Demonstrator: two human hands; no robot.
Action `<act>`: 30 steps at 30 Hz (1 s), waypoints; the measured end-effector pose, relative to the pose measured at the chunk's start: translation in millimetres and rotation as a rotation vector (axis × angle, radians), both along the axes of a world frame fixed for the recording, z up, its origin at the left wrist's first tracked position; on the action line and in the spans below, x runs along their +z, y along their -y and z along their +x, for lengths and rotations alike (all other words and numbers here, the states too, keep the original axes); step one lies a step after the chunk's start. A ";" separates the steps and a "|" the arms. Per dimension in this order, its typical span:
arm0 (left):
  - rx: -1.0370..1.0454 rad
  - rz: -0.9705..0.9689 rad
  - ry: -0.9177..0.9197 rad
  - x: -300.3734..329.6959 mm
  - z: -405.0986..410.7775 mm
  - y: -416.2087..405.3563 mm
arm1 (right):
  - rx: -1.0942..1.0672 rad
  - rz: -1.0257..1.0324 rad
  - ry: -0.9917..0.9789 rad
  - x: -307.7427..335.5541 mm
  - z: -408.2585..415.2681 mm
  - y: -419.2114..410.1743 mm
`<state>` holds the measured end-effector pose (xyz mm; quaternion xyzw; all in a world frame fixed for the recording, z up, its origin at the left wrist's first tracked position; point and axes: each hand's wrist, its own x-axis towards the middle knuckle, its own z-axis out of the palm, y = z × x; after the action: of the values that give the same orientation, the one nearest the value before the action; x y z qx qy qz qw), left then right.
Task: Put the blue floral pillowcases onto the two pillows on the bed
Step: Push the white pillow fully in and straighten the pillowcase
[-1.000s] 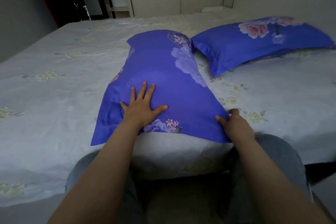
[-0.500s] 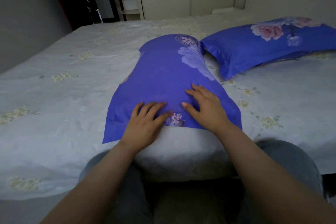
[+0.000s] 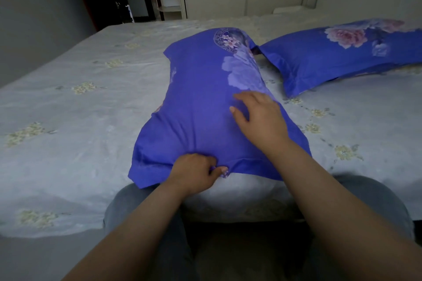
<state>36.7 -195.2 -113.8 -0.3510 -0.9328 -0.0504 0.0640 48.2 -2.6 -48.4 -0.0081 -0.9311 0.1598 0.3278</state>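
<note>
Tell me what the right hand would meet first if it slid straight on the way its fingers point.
Probably only more of the near pillowcase the right hand already rests on; depth is unclear.

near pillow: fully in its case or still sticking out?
Sticking out. The white end of the near pillow shows below the case hem, which the left hand pinches; the right hand rests on top.

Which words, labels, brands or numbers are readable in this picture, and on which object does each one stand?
None: no writing is readable anywhere.
Near pillowcase: only printed flowers.
Far pillowcase: only printed flowers.
Bed sheet: only pale flower patterns.
</note>
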 end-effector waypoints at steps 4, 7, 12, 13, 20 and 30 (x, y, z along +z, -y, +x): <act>0.068 -0.073 0.165 -3.5 10.3 0.8 | -0.033 0.182 0.416 -35.8 6.2 5.4; 0.085 -0.127 0.234 -4.7 15.9 -2.3 | -0.039 0.204 0.488 -51.2 13.1 2.6; 0.090 -0.165 0.268 -4.0 19.9 -3.1 | -0.114 0.115 0.245 -34.5 7.6 10.5; 0.092 -0.172 0.276 -4.0 21.6 -2.3 | -0.126 0.129 0.276 -40.2 6.4 8.1; 0.130 -0.297 0.429 -5.3 31.4 -6.7 | -0.163 0.178 0.298 -69.5 15.6 3.1; 0.192 -0.112 0.143 24.7 29.7 -28.6 | -0.112 0.184 0.310 -73.8 25.4 7.2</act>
<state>66.3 -166.6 -89.1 -0.2589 -0.9656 -0.0166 -0.0182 73.6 -9.8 -122.3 -0.0544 -0.9792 0.0525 0.1881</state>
